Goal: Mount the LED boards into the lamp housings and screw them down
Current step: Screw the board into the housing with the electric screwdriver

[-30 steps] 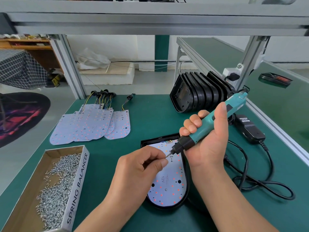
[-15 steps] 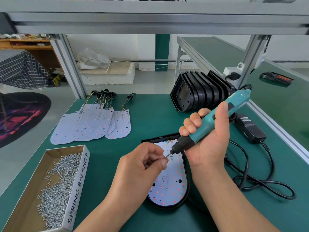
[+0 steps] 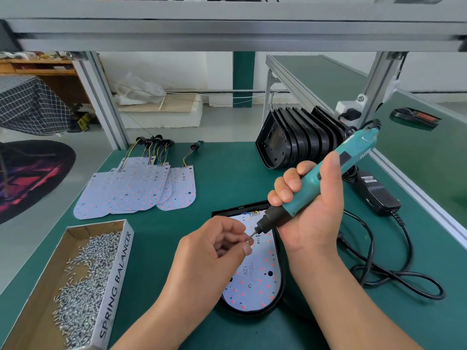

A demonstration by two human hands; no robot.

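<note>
Gripping the screwdriver (image 3: 355,149), right hand (image 3: 313,208) — left hand (image 3: 209,251) pinching a screw (image 3: 250,239) at its bit.

On the green table (image 3: 227,170), the right hand (image 3: 313,213) grips a teal electric screwdriver (image 3: 328,180), tilted with its bit down and to the left. The left hand (image 3: 209,253) pinches a small screw (image 3: 249,239) at the bit tip, above an LED board (image 3: 255,281) seated in a black lamp housing (image 3: 281,286). A box (image 3: 116,279) of screws lies near left, loose boards (image 3: 131,190) far left, and stacked housings (image 3: 298,145) far right.
</note>
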